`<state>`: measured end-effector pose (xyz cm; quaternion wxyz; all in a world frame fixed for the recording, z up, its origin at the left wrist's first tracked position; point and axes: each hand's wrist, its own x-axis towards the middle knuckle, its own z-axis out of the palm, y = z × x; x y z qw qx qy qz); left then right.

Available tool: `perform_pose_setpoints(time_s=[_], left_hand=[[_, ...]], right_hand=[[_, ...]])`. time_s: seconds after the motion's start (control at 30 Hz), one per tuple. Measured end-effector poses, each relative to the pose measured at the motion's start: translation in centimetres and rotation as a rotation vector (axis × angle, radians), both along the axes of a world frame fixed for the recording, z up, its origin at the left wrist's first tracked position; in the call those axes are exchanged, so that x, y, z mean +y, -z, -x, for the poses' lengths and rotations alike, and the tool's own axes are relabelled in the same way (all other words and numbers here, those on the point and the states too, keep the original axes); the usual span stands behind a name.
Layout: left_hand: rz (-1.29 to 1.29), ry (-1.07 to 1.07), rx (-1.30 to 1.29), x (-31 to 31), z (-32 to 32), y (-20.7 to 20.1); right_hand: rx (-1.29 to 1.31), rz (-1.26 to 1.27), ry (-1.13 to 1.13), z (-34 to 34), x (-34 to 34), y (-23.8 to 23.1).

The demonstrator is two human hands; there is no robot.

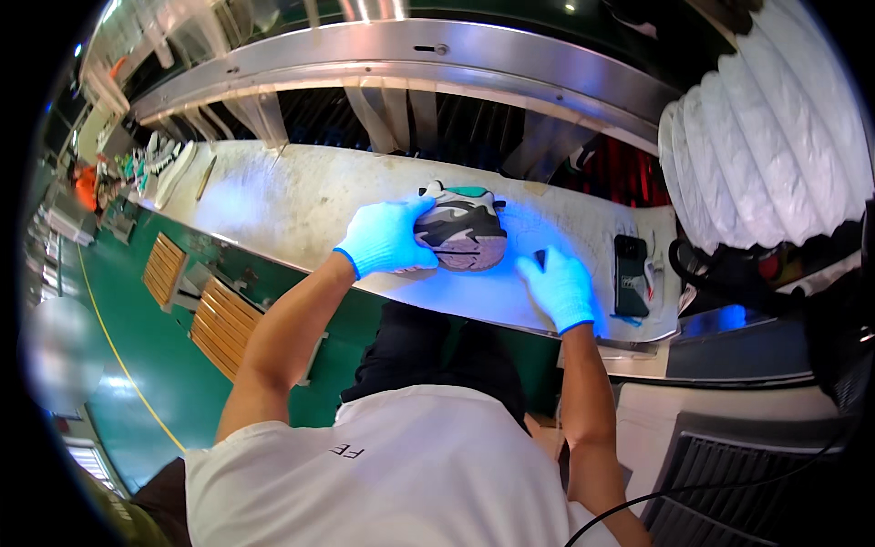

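Shoe [462, 232] sat at bench [301, 196], left hand [383, 239] nearest, fingers gripping its left side. Right hand [561, 288] off to shoe's right, fingers pinching small dark thing [540, 259]. Long axis? Couldn't tell.

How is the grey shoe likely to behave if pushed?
The shoe would probably resist rolling, given its uneven outline. It may flex, since its body seems made of layered panels. The left hand gripping its side should limit sliding.

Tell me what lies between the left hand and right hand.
In the head view, the shoe, gripped by the left hand, lies between them; then blue-lit tabletop runs to the right hand.
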<state>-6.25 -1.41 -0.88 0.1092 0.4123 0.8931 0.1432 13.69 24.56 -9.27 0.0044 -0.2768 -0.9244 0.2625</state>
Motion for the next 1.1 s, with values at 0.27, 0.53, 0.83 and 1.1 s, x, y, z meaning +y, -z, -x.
perform_pose_setpoints(time_s=[0.27, 0.53, 0.83, 1.1], left_hand=[[-0.428, 0.216, 0.320, -4.6, -5.0, 3.3], [-0.601, 0.438, 0.458, -7.5, -2.5, 2.8], [-0.596, -0.164, 0.187, -8.1, 1.4, 9.2], [-0.400, -0.103, 0.123, -7.3, 1.7, 10.1]], right_hand=[[0.707, 0.416, 0.049, -1.2, -3.4, 0.3], [0.714, 1.463, 0.227, -1.0, -11.4, 1.8], [1.594, 0.552, -0.126, 4.9, -4.3, -18.6], [1.258, -0.595, 0.623, 24.7, 8.3, -47.9]])
